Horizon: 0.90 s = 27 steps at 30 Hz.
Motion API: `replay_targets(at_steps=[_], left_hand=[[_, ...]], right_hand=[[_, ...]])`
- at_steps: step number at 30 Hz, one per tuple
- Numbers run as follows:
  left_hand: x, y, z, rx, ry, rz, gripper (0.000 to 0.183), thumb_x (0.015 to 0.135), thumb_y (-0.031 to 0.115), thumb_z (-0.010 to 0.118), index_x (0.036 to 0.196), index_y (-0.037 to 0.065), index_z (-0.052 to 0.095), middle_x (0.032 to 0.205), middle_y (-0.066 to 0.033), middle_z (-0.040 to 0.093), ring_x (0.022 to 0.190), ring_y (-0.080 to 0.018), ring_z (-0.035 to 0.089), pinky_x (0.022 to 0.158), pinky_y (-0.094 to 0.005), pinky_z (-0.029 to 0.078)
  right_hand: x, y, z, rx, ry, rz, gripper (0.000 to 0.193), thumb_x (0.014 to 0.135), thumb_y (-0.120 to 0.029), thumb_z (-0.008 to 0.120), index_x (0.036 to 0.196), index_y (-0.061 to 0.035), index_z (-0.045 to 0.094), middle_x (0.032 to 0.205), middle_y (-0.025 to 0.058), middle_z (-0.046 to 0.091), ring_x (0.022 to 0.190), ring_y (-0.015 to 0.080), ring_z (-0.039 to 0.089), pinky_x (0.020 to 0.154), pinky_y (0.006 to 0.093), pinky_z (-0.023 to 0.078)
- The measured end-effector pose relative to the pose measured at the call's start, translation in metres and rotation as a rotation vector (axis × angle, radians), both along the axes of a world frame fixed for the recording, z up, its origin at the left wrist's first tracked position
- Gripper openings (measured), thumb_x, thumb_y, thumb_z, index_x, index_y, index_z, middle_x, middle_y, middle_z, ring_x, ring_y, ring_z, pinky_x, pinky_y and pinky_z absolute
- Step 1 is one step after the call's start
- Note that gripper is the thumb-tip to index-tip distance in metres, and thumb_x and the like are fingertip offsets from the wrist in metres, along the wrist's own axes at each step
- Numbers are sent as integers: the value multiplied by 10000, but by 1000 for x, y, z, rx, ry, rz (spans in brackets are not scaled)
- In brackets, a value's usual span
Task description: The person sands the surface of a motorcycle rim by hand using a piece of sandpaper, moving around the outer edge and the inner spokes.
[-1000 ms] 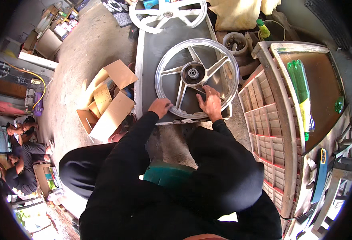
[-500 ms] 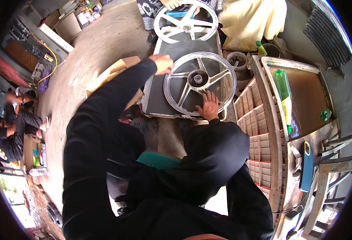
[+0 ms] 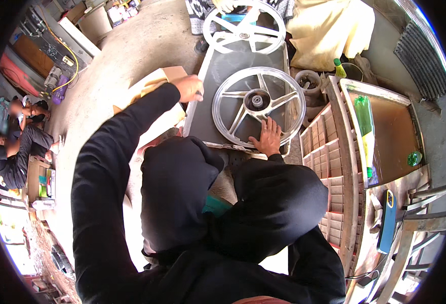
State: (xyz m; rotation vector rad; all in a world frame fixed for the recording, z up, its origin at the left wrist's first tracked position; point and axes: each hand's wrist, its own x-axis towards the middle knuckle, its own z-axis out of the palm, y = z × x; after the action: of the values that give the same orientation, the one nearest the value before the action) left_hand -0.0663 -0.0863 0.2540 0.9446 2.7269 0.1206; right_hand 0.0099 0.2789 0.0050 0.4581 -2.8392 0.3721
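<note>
A five-spoke metal wheel (image 3: 257, 102) lies flat on a low table (image 3: 197, 124) with a dark grey top and pale edges. My right hand (image 3: 267, 138) rests on its near side, fingers spread over the rim and the base of a spoke. Off to the wheel's left, over the table's left edge, is my left hand (image 3: 187, 89), its fingers curled closed. A small dark bit shows at those fingers, too small to name. At the table's far end another person's hands are by a second, white spoked wheel (image 3: 244, 35).
Beside the table's left edge stands an open cardboard box (image 3: 154, 83). On the right are a slatted wooden rack (image 3: 324, 152) and a tray of brownish water (image 3: 392, 131) with a green plastic bottle (image 3: 364, 121). A blue phone-like object (image 3: 386, 223) lies nearer me.
My left hand has moved left, away from the wheel's rim. My left knee has come up into view. The right hand remains on the wheel, and the whole view has shifted slightly.
</note>
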Motion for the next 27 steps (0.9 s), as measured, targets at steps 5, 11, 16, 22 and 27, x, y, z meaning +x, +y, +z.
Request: replay_targets(at_steps=[5, 11, 16, 22, 27], left_hand=[[13, 10, -91, -18, -108, 56, 220, 922, 264, 768, 1003, 68, 828, 995, -188, 777, 1001, -386, 728, 919, -495, 578], [-12, 9, -191, 220, -10, 98, 219, 939, 253, 754, 998, 48, 806, 993, -169, 768, 1006, -381, 715, 917, -495, 566], [7, 13, -243, 281, 30, 107, 226, 931, 255, 758, 946, 31, 787, 971, -181, 752, 1001, -402, 697, 916, -517, 543], [10, 22, -246, 384, 57, 214, 211, 918, 223, 768, 988, 26, 790, 974, -199, 747, 1011, -415, 690, 916, -519, 540], [18, 7, -250, 521, -2, 201, 148, 915, 152, 762, 980, 19, 774, 992, -187, 750, 981, -411, 702, 886, -490, 553]], right_hand=[[-2, -11, 1, -3, -30, -27, 945, 803, -588, 828, 1477, -7, 509, 1558, 210, 452, 1452, 388, 411, 1183, 583, 321], [2, -13, 15, 5, 0, -48, 934, 796, -542, 846, 1480, -3, 507, 1545, 202, 445, 1446, 387, 408, 1190, 570, 311], [-2, -14, -1, 3, -40, -47, 951, 787, -553, 840, 1499, -20, 505, 1581, 205, 435, 1457, 385, 405, 1199, 571, 300], [-11, -6, -5, 60, -17, -65, 954, 827, -604, 798, 1534, -47, 483, 1593, 187, 429, 1481, 369, 388, 1215, 574, 296], [-5, -11, -1, 67, -97, -71, 932, 856, -616, 770, 1532, -42, 485, 1617, 182, 416, 1504, 380, 373, 1234, 576, 275]])
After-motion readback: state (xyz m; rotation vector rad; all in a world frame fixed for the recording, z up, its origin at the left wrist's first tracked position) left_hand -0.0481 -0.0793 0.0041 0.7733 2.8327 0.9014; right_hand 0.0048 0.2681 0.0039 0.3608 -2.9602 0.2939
